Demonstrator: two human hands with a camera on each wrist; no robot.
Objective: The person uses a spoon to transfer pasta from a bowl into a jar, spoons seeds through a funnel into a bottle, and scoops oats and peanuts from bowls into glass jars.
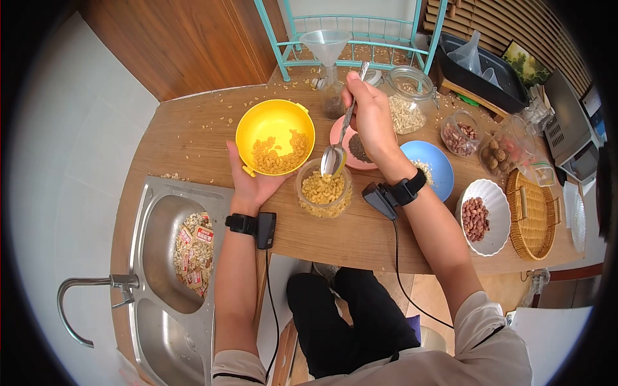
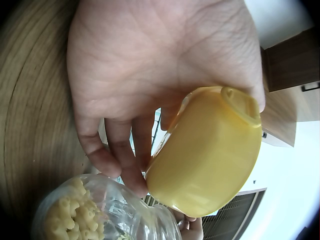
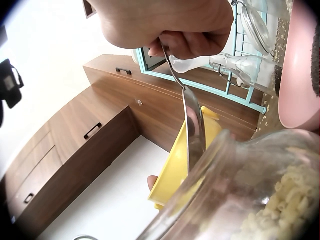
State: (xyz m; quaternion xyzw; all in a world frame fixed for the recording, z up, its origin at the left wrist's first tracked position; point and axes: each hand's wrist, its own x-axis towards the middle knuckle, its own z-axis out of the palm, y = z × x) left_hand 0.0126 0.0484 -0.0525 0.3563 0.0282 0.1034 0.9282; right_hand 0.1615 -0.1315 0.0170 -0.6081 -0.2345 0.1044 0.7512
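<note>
The wooden surface (image 1: 277, 238) is carrying a steel sink (image 1: 219, 196) in its near left corner. Over the surface's left part, beyond the sink and short of the far edge, the yellow bowl (image 1: 264, 122) is hanging in the air; its mouth is facing the head camera, and the line through its two tabs is running from the sink side toward the far edge, slanting right. The left hand (image 1: 254, 188) is holding it, thumb at its left side, fingers reaching under its right, spreading about as wide as the bowl. The right hand (image 1: 370, 119) is pinching a spoon (image 3: 192, 112) near the handle's end, fingers curling in tightly. The glass jar (image 1: 325, 212) is standing upright, closer to the surface's near edge than its far one. A blue plate (image 1: 441, 168) is lying toward the right edge, and a pink dish (image 1: 364, 166) is sitting just behind the jar. The spoon's head is hovering at the jar's mouth; its long axis is sloping steeply, handle end pointing to the far edge, tip pointing nearward and slightly left. Whether the tip is touching the jar, I cannot tell. Curved pasta (image 1: 322, 188) is lying in the jar and on the bowl's jar-facing side.
</note>
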